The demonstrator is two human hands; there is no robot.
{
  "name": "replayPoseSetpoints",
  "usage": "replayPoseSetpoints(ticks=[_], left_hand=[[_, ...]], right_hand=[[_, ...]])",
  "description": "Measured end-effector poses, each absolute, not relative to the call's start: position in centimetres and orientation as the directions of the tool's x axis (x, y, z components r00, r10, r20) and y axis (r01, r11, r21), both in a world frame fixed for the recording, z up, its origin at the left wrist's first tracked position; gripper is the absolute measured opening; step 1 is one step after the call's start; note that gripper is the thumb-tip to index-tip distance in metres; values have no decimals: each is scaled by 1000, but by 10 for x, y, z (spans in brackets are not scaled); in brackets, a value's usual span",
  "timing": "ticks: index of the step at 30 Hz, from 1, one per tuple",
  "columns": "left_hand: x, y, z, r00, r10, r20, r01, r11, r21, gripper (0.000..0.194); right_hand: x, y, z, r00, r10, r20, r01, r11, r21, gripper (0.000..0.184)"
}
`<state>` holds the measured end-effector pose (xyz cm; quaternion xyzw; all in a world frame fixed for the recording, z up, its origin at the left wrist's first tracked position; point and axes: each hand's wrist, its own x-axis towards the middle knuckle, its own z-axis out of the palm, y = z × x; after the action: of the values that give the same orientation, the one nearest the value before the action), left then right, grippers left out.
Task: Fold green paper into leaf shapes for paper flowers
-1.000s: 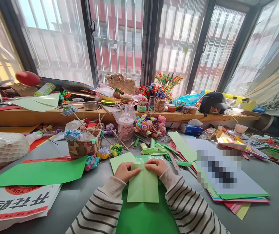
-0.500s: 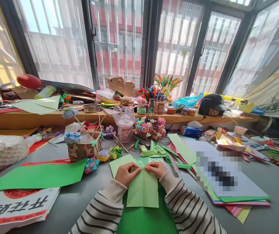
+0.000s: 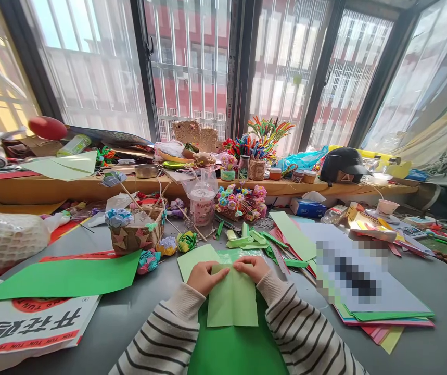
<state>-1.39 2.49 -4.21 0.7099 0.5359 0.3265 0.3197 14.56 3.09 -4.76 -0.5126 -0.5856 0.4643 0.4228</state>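
Observation:
My left hand (image 3: 204, 278) and my right hand (image 3: 253, 269) both pinch the top edge of a light green sheet of paper (image 3: 232, 304). A crease runs down the middle of this sheet. Under it lies a darker green sheet (image 3: 234, 351), stretching toward me between my sleeves. Just beyond my left hand, another light green sheet (image 3: 192, 260) lies flat. Folded green paper strips (image 3: 248, 239) are heaped past my right hand, close to a pink ruler (image 3: 281, 260).
To the right is a stack of coloured paper (image 3: 391, 315). On the left are a basket with paper flowers (image 3: 137, 239), a green sheet (image 3: 67, 276) and a printed bag (image 3: 32, 333). A lidded drink cup (image 3: 202, 205) stands behind. The crowded window ledge (image 3: 149, 190) spans the back.
My hands stay pinched at the sheet's top edge, with little change in the fold. The whole view has shifted slightly.

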Motion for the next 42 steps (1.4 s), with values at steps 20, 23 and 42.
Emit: replayPoseSetpoints(ticks=[20,23,42], left_hand=[[-7,13,-31,264,902,341,685,-424,592,33],[-7,13,-30,269,900,342,694,-428,579,33],[-8,17,-36,212,910,357,670,-401,624,33]], right_hand=[[149,36,-51,-139,989,-53,123,-36,-992,18],[150,36,-51,-146,988,-52,119,-35,-992,17],[150,35,-50,-154,984,-84,61,-76,-995,20]])
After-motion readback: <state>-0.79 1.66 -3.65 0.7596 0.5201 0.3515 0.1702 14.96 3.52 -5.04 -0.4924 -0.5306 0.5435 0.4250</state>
